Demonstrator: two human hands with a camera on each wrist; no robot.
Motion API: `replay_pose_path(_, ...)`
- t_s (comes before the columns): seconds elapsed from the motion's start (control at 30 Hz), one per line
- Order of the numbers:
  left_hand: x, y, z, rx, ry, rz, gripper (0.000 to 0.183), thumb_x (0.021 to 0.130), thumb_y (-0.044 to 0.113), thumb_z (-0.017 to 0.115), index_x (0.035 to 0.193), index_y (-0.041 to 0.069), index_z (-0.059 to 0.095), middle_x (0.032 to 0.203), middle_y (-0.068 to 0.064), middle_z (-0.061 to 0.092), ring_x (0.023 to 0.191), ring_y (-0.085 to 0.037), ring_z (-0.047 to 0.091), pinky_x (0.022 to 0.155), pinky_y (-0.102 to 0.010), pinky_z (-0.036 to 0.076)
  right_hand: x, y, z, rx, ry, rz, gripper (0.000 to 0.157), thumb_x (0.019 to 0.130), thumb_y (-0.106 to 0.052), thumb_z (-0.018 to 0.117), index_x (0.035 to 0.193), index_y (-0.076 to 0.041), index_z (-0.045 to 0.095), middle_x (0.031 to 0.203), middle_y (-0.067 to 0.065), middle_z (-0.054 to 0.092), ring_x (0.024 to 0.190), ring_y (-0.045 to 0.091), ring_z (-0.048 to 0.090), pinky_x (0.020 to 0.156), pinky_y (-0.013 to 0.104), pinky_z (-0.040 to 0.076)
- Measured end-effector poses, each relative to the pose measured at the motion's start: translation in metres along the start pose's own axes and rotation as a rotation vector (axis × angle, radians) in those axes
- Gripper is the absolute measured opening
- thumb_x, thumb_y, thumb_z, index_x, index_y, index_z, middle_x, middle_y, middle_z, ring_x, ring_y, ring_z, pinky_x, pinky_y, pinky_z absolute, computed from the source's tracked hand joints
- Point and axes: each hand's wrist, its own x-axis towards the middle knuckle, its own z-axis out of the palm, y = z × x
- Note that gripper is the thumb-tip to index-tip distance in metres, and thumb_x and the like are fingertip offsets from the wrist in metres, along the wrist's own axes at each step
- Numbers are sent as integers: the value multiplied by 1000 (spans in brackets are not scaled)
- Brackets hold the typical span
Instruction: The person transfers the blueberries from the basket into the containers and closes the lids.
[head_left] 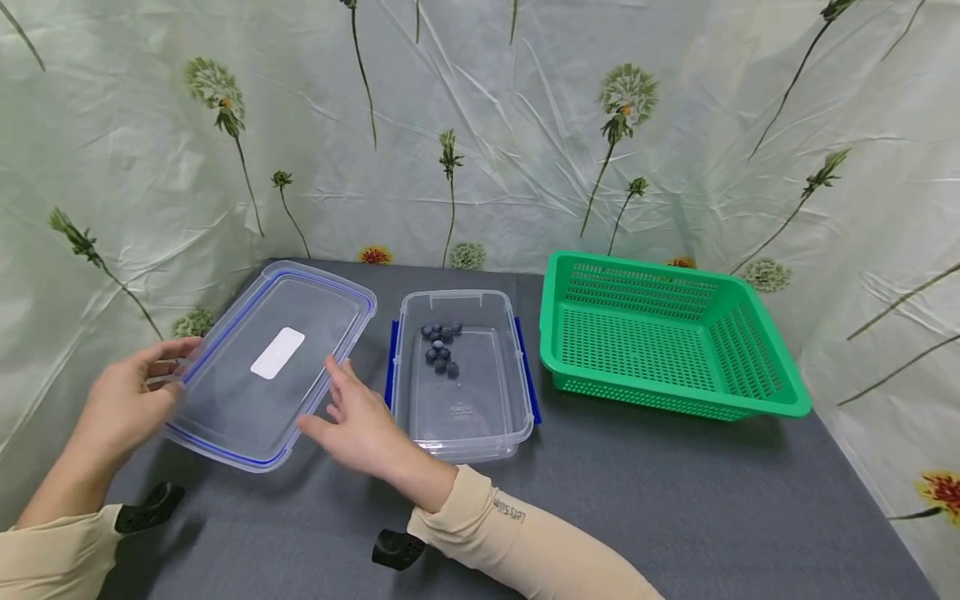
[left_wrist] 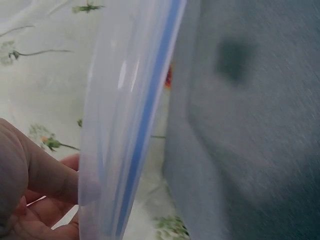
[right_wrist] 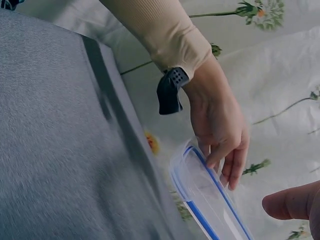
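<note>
A clear plastic lid [head_left: 225, 400] with a blue seal and a white label is held tilted over the left of the table. My left hand [head_left: 123, 408] grips its left edge between thumb and fingers, also seen on the lid's rim [left_wrist: 120, 120] in the left wrist view. By the lid's right edge is my right hand [head_left: 367, 429], fingers and thumb spread. The right wrist view has the right thumb [right_wrist: 295, 202] apart from the lid. Right of it sits a clear container [head_left: 487, 375] with blue side clips, uncovered, with several blueberries [head_left: 440, 342] toward its back left.
A green perforated basket [head_left: 645, 390] stands at the right on the grey tablecloth [head_left: 600, 492]. Behind the table hangs a pale curtain [head_left: 517, 192] with a dandelion print. Black straps [head_left: 397, 550] are at both wrists, below the beige sleeves.
</note>
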Motion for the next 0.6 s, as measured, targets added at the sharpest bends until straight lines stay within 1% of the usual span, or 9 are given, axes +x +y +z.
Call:
replay_pose_path(0.03, 0, 3, 0, -13, 8, 3, 54, 96, -8, 56, 149, 1, 57, 106, 48, 46, 92, 29, 42, 70, -2, 42, 0, -1, -3, 6, 4, -14, 81, 104, -19, 70, 171, -9, 26, 179, 16, 13, 148, 27, 53, 113, 20, 49)
replay_pose_path(0.07, -1, 6, 0, -26, 10, 7, 54, 96, -7, 56, 150, 1, 57, 106, 50, 45, 93, 29, 43, 71, -2, 42, 0, -1, -6, 5, 10, -25, 80, 104, -19, 70, 170, -8, 26, 179, 16, 13, 148, 27, 54, 113, 21, 50)
replay_pose_path(0.17, 0, 15, 3, -68, 25, 42, 53, 97, -9, 57, 149, -3, 56, 108, 51, 45, 95, 29, 45, 73, 1, 42, -2, -2, -16, 15, 23, -47, 80, 104, -17, 69, 170, -6, 25, 179, 15, 14, 148, 28, 54, 113, 21, 50)
replay_pose_path(0.27, 1, 25, 7, -117, 50, 87, 51, 95, -12, 58, 146, -9, 57, 107, 49, 49, 96, 29, 49, 77, 3, 43, -5, -4, -27, 34, 39, -58, 78, 104, -16, 68, 170, -6, 25, 179, 14, 14, 148, 28, 53, 112, 24, 51)
replay_pose_path(0.3, 2, 28, 8, -135, 58, 100, 50, 95, -13, 59, 145, -10, 57, 107, 49, 50, 97, 28, 50, 78, 3, 43, -6, -5, -31, 51, 40, -63, 78, 105, -16, 67, 169, -5, 25, 179, 14, 13, 151, 28, 50, 113, 24, 51)
replay_pose_path(0.4, 1, 38, 11, -192, 73, 114, 50, 94, -14, 60, 144, -9, 58, 108, 47, 54, 100, 26, 52, 81, 2, 42, -8, -8, -43, 78, 54, -74, 76, 105, -15, 67, 169, -4, 26, 179, 13, 14, 154, 24, 45, 114, 28, 51)
replay_pose_path(0.5, 1, 48, 13, -248, 81, 132, 51, 93, -16, 60, 143, -4, 60, 111, 45, 57, 104, 23, 54, 83, 2, 43, -10, -8, -57, 79, 75, -86, 73, 106, -14, 67, 168, -5, 29, 179, 8, 19, 156, 21, 42, 117, 34, 51)
replay_pose_path(0.6, -1, 59, 17, -275, 79, 141, 52, 93, -16, 61, 144, -3, 59, 113, 42, 60, 105, 18, 56, 84, 0, 44, -12, -7, -71, 78, 101, -103, 69, 106, -13, 66, 166, -4, 32, 177, 7, 26, 155, 22, 44, 119, 38, 49)
